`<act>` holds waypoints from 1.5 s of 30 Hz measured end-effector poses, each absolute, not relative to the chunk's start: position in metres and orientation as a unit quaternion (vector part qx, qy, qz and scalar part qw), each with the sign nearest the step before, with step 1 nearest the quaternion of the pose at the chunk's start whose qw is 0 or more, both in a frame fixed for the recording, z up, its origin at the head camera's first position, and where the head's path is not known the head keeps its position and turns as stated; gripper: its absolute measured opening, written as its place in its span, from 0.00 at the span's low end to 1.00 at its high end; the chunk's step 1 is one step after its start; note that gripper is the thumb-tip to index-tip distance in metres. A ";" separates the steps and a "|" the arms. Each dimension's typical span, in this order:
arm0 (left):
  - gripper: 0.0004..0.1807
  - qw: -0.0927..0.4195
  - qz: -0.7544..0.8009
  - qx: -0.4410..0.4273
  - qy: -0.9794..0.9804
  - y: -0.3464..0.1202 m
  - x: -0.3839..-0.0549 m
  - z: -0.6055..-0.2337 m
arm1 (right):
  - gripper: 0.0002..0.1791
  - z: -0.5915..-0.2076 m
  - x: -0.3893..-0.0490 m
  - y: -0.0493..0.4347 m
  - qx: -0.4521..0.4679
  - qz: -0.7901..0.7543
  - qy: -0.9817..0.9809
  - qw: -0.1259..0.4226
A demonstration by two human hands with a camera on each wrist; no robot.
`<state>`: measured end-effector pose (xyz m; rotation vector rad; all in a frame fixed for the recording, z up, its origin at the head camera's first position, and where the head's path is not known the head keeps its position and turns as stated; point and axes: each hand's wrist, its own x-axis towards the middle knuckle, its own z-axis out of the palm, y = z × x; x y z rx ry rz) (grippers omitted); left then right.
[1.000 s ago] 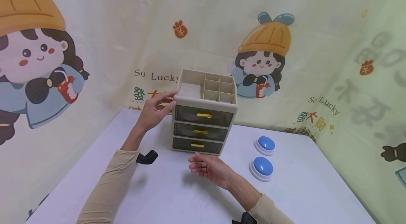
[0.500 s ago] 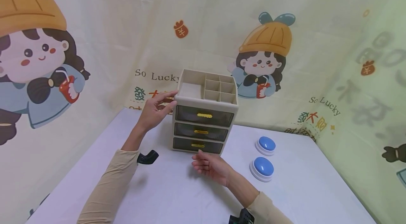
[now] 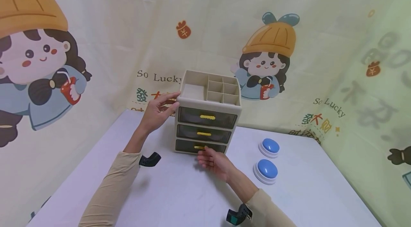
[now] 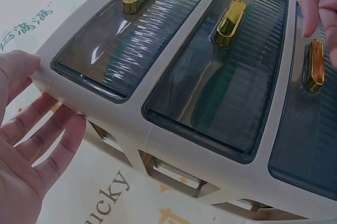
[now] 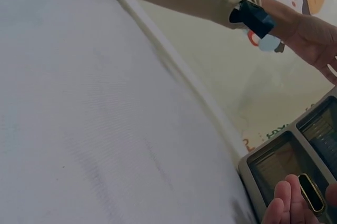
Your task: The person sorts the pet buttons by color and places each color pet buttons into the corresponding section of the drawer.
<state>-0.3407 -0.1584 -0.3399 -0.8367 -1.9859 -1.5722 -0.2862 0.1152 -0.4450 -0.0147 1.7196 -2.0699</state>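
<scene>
A beige desktop drawer cabinet (image 3: 208, 104) has three dark see-through drawers with gold handles and a divided tray on top. All three drawers are closed. My left hand (image 3: 155, 112) touches the cabinet's upper left side with its fingers fairly straight. In the left wrist view, the thumb of that left hand (image 4: 26, 139) lies at the front edge and the other fingers meet the side. Loosely bent, my right hand (image 3: 216, 162) is at the bottom drawer's gold handle (image 3: 199, 147). The right wrist view has that handle (image 5: 311, 193) between the fingers and thumb, with no clear pinch.
Two blue dome push buttons (image 3: 267, 168) with white bases sit right of the cabinet on the white table (image 3: 179, 198). A printed cloth (image 3: 208, 41) hangs behind. Black wrist mounts (image 3: 150, 159) stick out from both sleeves.
My right hand has moved up and slightly right, from below the cabinet's front edge to the bottom drawer's handle. My left hand stays against the cabinet, and the drawers remain closed.
</scene>
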 end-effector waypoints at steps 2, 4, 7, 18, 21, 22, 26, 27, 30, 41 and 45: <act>0.23 0.236 -0.571 -0.305 -0.724 -0.158 -0.341 -0.340 | 0.28 -0.444 -0.287 0.114 -0.004 -0.753 0.620 0.219; 0.23 0.237 -0.570 -0.305 -0.725 -0.158 -0.340 -0.340 | 0.27 -0.443 -0.288 0.113 -0.001 -0.756 0.618 0.215; 0.23 0.236 -0.569 -0.304 -0.726 -0.158 -0.340 -0.340 | 0.27 -0.442 -0.289 0.112 0.009 -0.760 0.615 0.210; 0.23 0.234 -0.576 -0.310 -0.719 -0.157 -0.340 -0.339 | 0.23 -0.443 -0.280 0.114 0.001 -0.756 0.623 0.203; 0.23 0.235 -0.574 -0.310 -0.720 -0.158 -0.341 -0.339 | 0.23 -0.442 -0.273 0.114 0.000 -0.755 0.623 0.205; 0.23 0.235 -0.574 -0.310 -0.721 -0.158 -0.340 -0.339 | 0.23 -0.442 -0.271 0.114 0.002 -0.756 0.622 0.206; 0.23 0.236 -0.571 -0.307 -0.724 -0.158 -0.340 -0.339 | 0.21 -0.442 -0.261 0.115 0.001 -0.757 0.620 0.207; 0.23 0.237 -0.570 -0.306 -0.724 -0.158 -0.340 -0.339 | 0.21 -0.442 -0.259 0.115 0.001 -0.758 0.619 0.207; 0.23 0.236 -0.569 -0.306 -0.726 -0.158 -0.340 -0.339 | 0.22 -0.442 -0.251 0.116 -0.001 -0.758 0.617 0.213; 0.23 0.236 -0.568 -0.304 -0.727 -0.159 -0.340 -0.340 | 0.25 -0.441 -0.228 0.116 -0.005 -0.748 0.620 0.238; 0.23 0.234 -0.571 -0.304 -0.726 -0.159 -0.339 -0.340 | 0.25 -0.443 -0.220 0.117 -0.003 -0.748 0.618 0.243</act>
